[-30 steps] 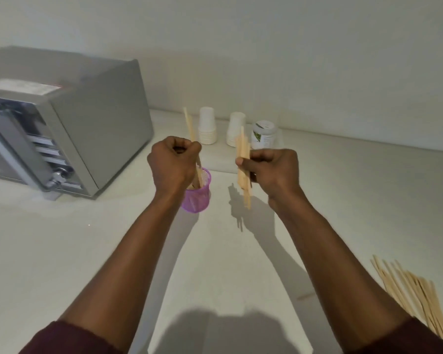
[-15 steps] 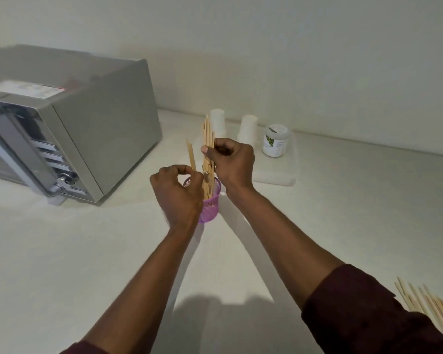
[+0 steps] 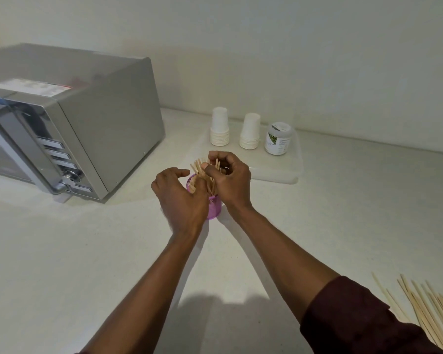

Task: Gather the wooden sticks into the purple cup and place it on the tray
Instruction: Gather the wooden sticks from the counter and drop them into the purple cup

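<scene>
Our left hand (image 3: 180,198), fingers loosely spread, now steadies the purple cup (image 3: 213,206) on the worktop (image 3: 87,251), the wooden sticks (image 3: 198,168) just carried over stand inside, our right hand (image 3: 228,180) still pinching them, and loose sticks (image 3: 430,310) remain far right.

Silver microwave (image 3: 87,129) at left, two paper cup stacks (image 3: 219,129), labelled jar (image 3: 278,139)
</scene>
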{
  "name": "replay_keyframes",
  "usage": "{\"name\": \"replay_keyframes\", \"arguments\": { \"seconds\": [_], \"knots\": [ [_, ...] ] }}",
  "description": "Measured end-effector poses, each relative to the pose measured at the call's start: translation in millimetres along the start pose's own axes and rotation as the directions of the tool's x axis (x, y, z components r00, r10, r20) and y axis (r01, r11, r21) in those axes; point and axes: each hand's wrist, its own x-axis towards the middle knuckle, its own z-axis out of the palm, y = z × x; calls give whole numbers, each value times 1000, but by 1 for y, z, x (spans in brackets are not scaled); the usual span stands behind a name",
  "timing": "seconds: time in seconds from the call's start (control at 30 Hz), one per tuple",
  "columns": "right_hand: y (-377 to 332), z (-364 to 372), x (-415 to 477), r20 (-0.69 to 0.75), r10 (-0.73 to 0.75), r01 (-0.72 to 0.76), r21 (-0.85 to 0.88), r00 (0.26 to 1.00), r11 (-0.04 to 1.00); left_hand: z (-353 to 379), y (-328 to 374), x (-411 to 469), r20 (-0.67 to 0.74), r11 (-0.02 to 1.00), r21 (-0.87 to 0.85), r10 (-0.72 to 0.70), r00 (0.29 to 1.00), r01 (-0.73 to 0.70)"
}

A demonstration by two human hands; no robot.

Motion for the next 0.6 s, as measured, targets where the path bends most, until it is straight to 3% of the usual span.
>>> {"name": "replay_keyframes", "arguments": {
  "seconds": [0.1,0.2,0.27,0.37,0.47,0.6],
  "knots": [
    [-5,2,3,75,-37,36,22,997,999,-1,-1,8,23,996,-87,-10,1000,12],
    [-10,1,7,224,-70,103,-138,972,985,0,-4,18,84,980,-172,-90,992,103],
    [-11,0,10,351,-128,239,-295,928,925,1,-6,24,164,949,-245,-163,973,200],
    [-9,-1,12,519,-149,420,-457,842,784,3,-7,28,226,932,-288,-155,962,218],
    [-8,-2,11,553,-160,497,-536,817,682,3,-9,30,253,944,-292,-78,964,153],
    [-9,-5,11,557,-202,508,-472,805,721,5,-13,29,290,937,-308,-73,954,165]
  ]
}}
